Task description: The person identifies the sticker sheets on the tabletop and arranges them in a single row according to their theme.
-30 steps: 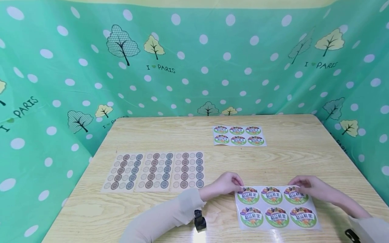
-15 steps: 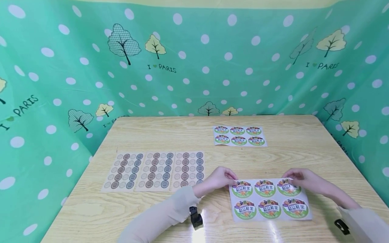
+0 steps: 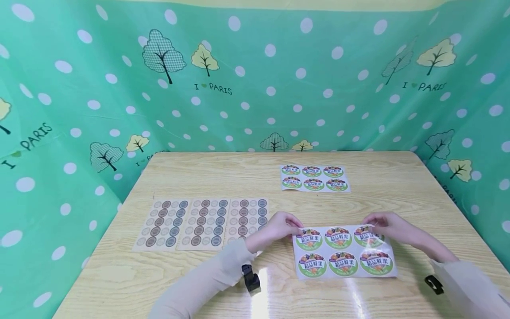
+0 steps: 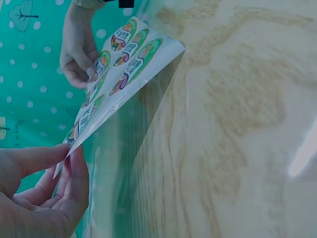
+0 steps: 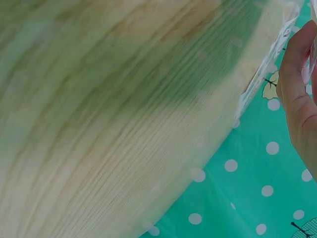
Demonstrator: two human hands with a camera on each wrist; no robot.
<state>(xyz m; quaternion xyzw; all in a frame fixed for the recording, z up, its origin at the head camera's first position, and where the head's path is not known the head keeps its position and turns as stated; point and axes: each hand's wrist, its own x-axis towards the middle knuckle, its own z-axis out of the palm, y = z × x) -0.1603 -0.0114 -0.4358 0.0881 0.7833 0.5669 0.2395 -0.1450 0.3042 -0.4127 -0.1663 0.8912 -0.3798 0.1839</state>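
A white sticker sheet [image 3: 345, 250] with several oval fruit labels is held between both hands at the front right of the table. My left hand [image 3: 280, 227] pinches its far left corner; in the left wrist view the thumb and fingers of that left hand [image 4: 47, 191] grip the corner. My right hand [image 3: 392, 226] pinches the far right corner. From the left wrist camera, the sheet [image 4: 116, 91] slants up off the wood, its near edge lower. At the right edge of the right wrist view, the right hand [image 5: 299, 94] is partly cut off.
A second fruit-label sheet [image 3: 314, 178] lies toward the back of the table [image 3: 199, 177]. Three sheets of small round stickers [image 3: 160, 225] lie side by side at the left, the rightmost close to the left hand. A green dotted cloth [image 3: 255, 88] hangs behind and along the sides.
Both hands have carried the sticker sheet away from the body and a little to the left. The other sheets have stayed where they lie.
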